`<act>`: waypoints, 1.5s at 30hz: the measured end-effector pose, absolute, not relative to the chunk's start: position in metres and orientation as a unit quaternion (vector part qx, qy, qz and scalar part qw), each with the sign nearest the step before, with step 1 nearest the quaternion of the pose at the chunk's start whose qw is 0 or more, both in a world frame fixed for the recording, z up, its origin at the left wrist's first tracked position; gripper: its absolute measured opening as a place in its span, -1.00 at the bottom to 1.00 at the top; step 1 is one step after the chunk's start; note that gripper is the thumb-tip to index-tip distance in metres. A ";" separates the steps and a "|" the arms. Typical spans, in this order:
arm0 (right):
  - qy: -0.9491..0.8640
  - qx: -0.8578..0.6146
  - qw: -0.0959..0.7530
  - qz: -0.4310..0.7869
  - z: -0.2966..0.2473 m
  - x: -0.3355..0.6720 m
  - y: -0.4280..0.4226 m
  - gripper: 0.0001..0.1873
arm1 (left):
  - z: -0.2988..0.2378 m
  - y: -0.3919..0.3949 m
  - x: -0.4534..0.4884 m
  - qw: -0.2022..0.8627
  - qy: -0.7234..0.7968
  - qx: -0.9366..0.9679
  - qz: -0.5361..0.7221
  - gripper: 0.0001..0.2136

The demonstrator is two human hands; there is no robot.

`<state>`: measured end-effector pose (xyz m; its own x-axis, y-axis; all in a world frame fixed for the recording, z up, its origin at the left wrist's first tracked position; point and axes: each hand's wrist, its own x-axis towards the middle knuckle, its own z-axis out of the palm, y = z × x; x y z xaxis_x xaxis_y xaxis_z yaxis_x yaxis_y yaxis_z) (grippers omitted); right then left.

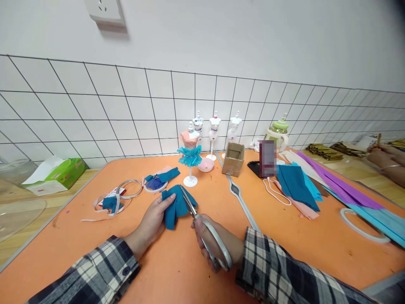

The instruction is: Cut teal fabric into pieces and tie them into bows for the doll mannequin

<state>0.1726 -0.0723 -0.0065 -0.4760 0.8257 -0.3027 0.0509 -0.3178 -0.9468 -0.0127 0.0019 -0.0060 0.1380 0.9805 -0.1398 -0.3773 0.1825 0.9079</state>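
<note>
A folded piece of dark teal crepe-like material is pinched between the thumb and fingers of my left hand. My right hand grips the handles of large metal scissors. Their blades point away from me and lie across the right part of the teal piece; I cannot tell whether they are cutting into it. Just beyond stands a small white dress-form figure, dressed in a peach top and a ruffled turquoise skirt.
Behind are more white mini dress forms, a pink bowl and a cardboard box. Left lie wire rings and ribbon. Rightward are a phone, teal sheets, a green-lidded jug and a tape ring. Another person's hand shows far right.
</note>
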 end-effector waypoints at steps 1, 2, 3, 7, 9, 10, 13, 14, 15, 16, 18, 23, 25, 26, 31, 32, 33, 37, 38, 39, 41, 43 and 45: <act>-0.511 -0.425 0.281 0.693 -0.007 0.173 -0.072 -0.28 | -0.006 0.002 -0.013 0.654 0.403 0.374 0.519 -0.79; -0.509 -0.423 0.278 0.696 -0.007 0.173 -0.072 -0.28 | -0.006 0.002 -0.013 0.654 0.402 0.375 0.519 -0.79; -0.509 -0.422 0.276 0.698 -0.007 0.173 -0.072 -0.28 | -0.006 0.002 -0.013 0.654 0.401 0.377 0.519 -0.78; -0.506 -0.416 0.280 0.701 -0.005 0.174 -0.073 -0.29 | -0.008 0.002 -0.014 0.656 0.394 0.380 0.520 -0.79; -0.516 -0.416 0.279 0.695 -0.004 0.174 -0.074 -0.28 | -0.009 0.003 -0.014 0.659 0.389 0.383 0.517 -0.79; -0.522 -0.417 0.279 0.690 -0.004 0.174 -0.074 -0.29 | -0.010 0.003 -0.014 0.662 0.387 0.386 0.513 -0.79; -0.529 -0.417 0.284 0.682 -0.003 0.174 -0.074 -0.31 | -0.011 0.003 -0.014 0.667 0.382 0.403 0.497 -0.76; -0.528 -0.417 0.285 0.683 -0.004 0.174 -0.074 -0.32 | -0.011 0.002 -0.014 0.667 0.382 0.408 0.493 -0.75; -0.527 -0.418 0.285 0.683 -0.004 0.174 -0.074 -0.33 | -0.011 0.002 -0.015 0.665 0.383 0.412 0.491 -0.75; -0.526 -0.420 0.282 0.684 -0.004 0.174 -0.074 -0.34 | -0.011 0.002 -0.015 0.662 0.384 0.413 0.493 -0.76; -0.527 -0.423 0.280 0.682 -0.003 0.174 -0.073 -0.35 | -0.011 0.002 -0.015 0.653 0.386 0.412 0.505 -0.77; -0.540 -0.410 0.288 0.677 -0.001 0.175 -0.074 -0.37 | -0.010 0.003 -0.017 0.631 0.400 0.416 0.519 -0.75; -0.545 -0.410 0.288 0.673 -0.002 0.176 -0.074 -0.37 | -0.009 0.003 -0.017 0.628 0.407 0.416 0.517 -0.74; -0.546 -0.411 0.288 0.670 -0.002 0.176 -0.074 -0.36 | -0.009 0.003 -0.017 0.628 0.407 0.416 0.517 -0.73; -0.556 -0.426 0.284 0.655 -0.004 0.176 -0.073 -0.36 | -0.008 0.001 -0.016 0.625 0.416 0.417 0.512 -0.72; -0.560 -0.427 0.282 0.652 -0.003 0.176 -0.073 -0.36 | -0.009 0.001 -0.016 0.622 0.420 0.421 0.509 -0.72; -0.563 -0.427 0.281 0.650 -0.002 0.177 -0.073 -0.36 | -0.009 0.001 -0.016 0.619 0.422 0.426 0.507 -0.71; -0.574 -0.424 0.274 0.644 0.003 0.178 -0.074 -0.36 | -0.012 0.001 -0.017 0.607 0.425 0.437 0.510 -0.68; -0.578 -0.422 0.273 0.643 0.003 0.178 -0.074 -0.36 | -0.012 0.002 -0.017 0.605 0.422 0.437 0.514 -0.69; -0.581 -0.421 0.272 0.641 0.003 0.178 -0.074 -0.36 | -0.012 0.002 -0.018 0.604 0.418 0.437 0.519 -0.70; -0.585 -0.424 0.276 0.634 0.002 0.178 -0.074 -0.36 | -0.013 0.002 -0.018 0.600 0.414 0.441 0.524 -0.71; -0.586 -0.429 0.283 0.627 0.001 0.178 -0.074 -0.37 | -0.015 0.002 -0.019 0.597 0.412 0.449 0.522 -0.72; -0.586 -0.430 0.287 0.624 0.000 0.178 -0.074 -0.39 | -0.017 0.002 -0.019 0.600 0.406 0.458 0.515 -0.72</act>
